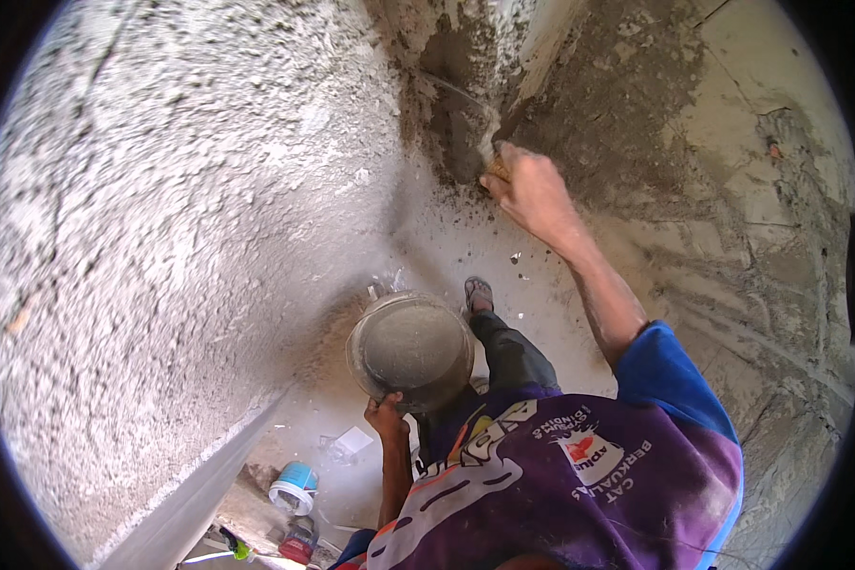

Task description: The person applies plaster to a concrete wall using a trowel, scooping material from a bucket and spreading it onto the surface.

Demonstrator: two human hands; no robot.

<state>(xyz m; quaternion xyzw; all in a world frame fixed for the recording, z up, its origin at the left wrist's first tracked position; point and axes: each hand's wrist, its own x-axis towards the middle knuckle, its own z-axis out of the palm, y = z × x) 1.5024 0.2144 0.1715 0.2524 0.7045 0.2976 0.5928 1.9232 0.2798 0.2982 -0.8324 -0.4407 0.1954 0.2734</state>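
Note:
My left hand (387, 416) is closed on the near rim of a round bucket (427, 380), held beside the rough wall at waist height. Smooth grey wet mortar (408, 334) fills much of the bucket. My right arm reaches up and forward to the corner between two walls. There, my right hand (534, 195) is closed around the tan handle of a trowel (499, 169). The trowel's blade lies against the dark wet mortar (456, 142) in the corner, and its outline is hard to tell from the mortar.
A rough white-grey wall (180, 209) fills the left side. The right wall (731, 209) is patchy with mortar and grooves. Crumbs lie on the pale floor (541, 313) near my sandalled foot (479, 293). Behind at lower left stand a blue-and-white pail (294, 486) and a red container (299, 540).

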